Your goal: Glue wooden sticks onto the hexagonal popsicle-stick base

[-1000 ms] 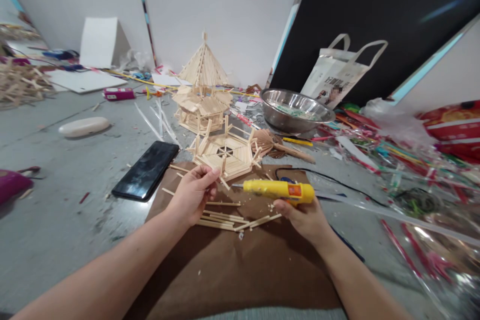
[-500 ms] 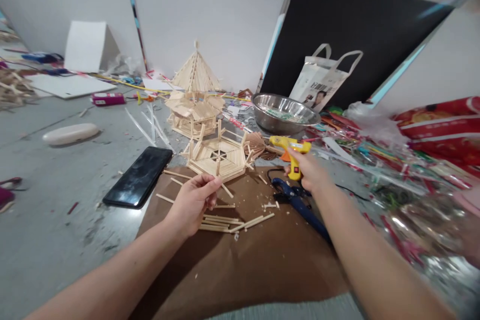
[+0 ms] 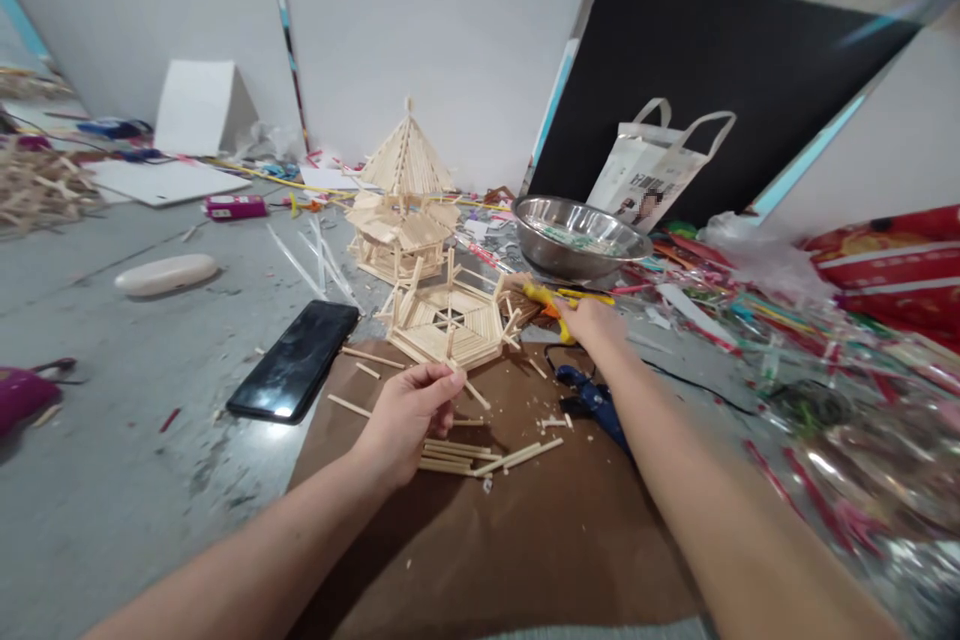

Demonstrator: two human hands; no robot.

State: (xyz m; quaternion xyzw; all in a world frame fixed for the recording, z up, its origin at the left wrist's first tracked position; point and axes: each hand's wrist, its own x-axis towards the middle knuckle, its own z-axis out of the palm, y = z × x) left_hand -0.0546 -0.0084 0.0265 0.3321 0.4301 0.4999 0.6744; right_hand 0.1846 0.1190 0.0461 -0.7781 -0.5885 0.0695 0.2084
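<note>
Stick frame: pale wooden sticks, flat, many-sided base, rows laid edge to edge in rings around a small dark gap crossed by thin spokes; short posts stand up along the rim, some leaning. Sits at the far edge of the brown mat, in front of a roofed stick tower.

Left hand at the near side of the frame, thumb and forefinger pinched on a short stick that slants down to the right. Right hand stretched out to the far right of the mat, holding the yellow glue gun beside the frame.

Change: one second ago the gun lay level over the mat, nozzle near the left fingers; now well away from them, farther out than half a second ago. Blue pliers, mostly covered at first, now show under the right forearm. Left pinch unchanged.

Unclear: right fingers mostly hidden, tightness of grip cannot be told. Gun overlaps a brown fan-shaped thing; contact uncertain. Left hand covers ends of the loose sticks. Both forearms cut off below.
</note>
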